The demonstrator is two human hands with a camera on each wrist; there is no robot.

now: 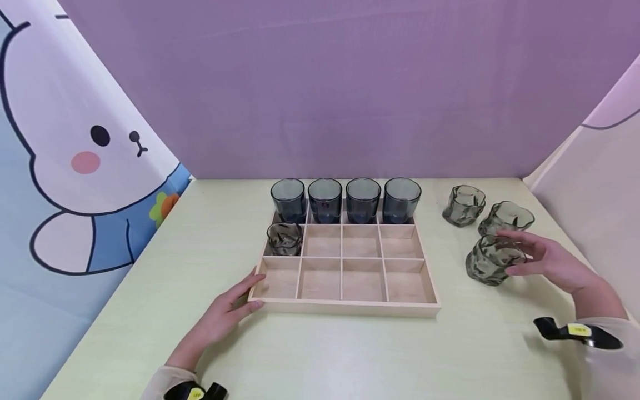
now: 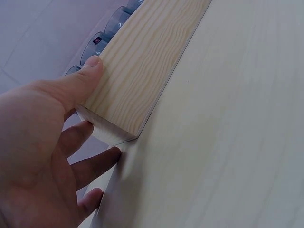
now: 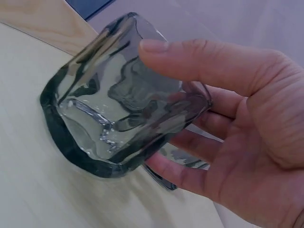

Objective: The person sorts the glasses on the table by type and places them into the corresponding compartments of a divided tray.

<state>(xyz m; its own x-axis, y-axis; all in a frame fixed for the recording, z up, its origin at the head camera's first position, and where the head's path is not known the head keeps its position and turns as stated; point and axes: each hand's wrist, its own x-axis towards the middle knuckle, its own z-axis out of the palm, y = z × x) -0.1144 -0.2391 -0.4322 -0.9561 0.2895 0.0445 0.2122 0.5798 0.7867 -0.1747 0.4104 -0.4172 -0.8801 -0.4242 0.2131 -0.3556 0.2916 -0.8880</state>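
My left hand [image 1: 220, 318] holds the front left corner of a divided wooden tray [image 1: 345, 306]. In the left wrist view the thumb lies against the tray's front wall [image 2: 142, 61], with the other fingers around the corner's side. My right hand [image 1: 560, 266] grips a wavy grey-green glass [image 1: 486, 265], right of the tray. The right wrist view shows this glass [image 3: 95, 109] tilted, thumb on its near side and fingers on the opposite side. Another wavy glass [image 1: 285, 240] sits in the leftmost middle-row compartment.
Several smooth blue-grey glasses [image 1: 326, 201] fill the tray's back row. Two more wavy glasses, one farther back [image 1: 464, 206] and one just behind the right hand [image 1: 515, 215], stand on the table [image 1: 350, 355]. A purple cloth [image 1: 350, 89] hangs behind the table.
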